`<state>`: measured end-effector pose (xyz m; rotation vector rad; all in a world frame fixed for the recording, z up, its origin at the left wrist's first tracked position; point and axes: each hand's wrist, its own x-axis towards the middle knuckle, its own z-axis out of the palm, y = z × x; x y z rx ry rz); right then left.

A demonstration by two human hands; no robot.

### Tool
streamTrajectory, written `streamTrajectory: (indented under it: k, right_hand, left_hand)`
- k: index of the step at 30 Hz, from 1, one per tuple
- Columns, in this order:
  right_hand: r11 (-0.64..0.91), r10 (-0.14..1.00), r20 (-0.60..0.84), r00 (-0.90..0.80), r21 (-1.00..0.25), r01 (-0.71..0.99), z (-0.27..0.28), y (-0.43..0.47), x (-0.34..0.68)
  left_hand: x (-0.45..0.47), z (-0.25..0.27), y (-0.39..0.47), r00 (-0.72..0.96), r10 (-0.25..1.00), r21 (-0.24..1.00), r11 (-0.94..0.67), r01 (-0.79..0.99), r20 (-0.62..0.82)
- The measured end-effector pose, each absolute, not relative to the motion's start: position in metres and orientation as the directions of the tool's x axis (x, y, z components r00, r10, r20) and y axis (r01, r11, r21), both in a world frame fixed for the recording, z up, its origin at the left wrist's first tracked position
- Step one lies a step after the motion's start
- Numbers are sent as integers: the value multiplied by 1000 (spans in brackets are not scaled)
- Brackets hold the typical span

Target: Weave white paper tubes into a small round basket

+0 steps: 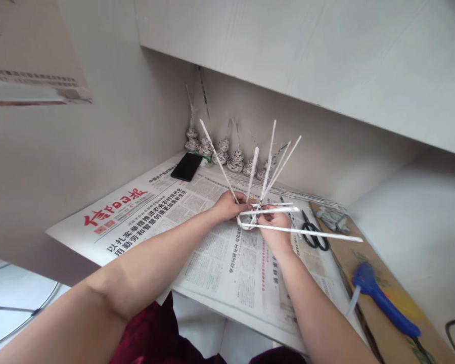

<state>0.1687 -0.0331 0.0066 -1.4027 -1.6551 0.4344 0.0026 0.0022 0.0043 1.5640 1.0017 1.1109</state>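
Observation:
Both hands meet over the newspaper-covered table at a small woven piece [246, 222] made of rolled paper sticks. Several white paper sticks [275, 162] fan up and outward from it, and a long one [322, 233] points to the right. My left hand [231, 205] grips the left side of the piece, its fingers closed near the base of an upright stick. My right hand [276, 222] pinches the other side, with sticks crossing in front of its fingers. The fingertips are partly hidden by the sticks.
Several finished woven paper gourds [235, 161] stand along the back wall. A black phone [187, 167] lies left of them. To the right are black scissors [314, 235], cardboard [394, 303], a crumpled plastic scrap [331, 218] and a blue glue gun [387, 301]. A white panel [307, 50] overhangs.

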Motion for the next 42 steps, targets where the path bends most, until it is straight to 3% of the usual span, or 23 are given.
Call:
streamTrajectory:
  k: [3, 11, 18, 24, 29, 34, 42]
  right_hand:
    - [306, 903, 425, 53, -726, 615, 11, -37, 166]
    - [321, 913, 405, 48, -785, 531, 10, -37, 163]
    - [227, 954, 270, 130, -934, 277, 7, -27, 164]
    - [251, 914, 307, 267, -942, 223, 10, -26, 167]
    - [318, 877, 360, 317, -931, 178, 9, -26, 166]
    - [294, 896, 284, 342, -956, 24, 12, -26, 161]
    - [175, 919, 107, 380, -973, -150, 21, -31, 159]
  left_hand:
    - [4, 4, 2, 193, 942, 933, -309, 186, 273]
    - [8, 7, -5, 202, 945, 921, -302, 245, 256]
    - [8, 6, -6, 188, 942, 910, -322, 262, 279]
    - [12, 4, -6, 158, 943, 923, -322, 211, 293]
    - [15, 5, -7, 131, 966, 973, -229, 35, 223]
    - [18, 5, -9, 130, 976, 974, -154, -169, 177]
    - [20, 2, -7, 187, 950, 941, -192, -278, 249]
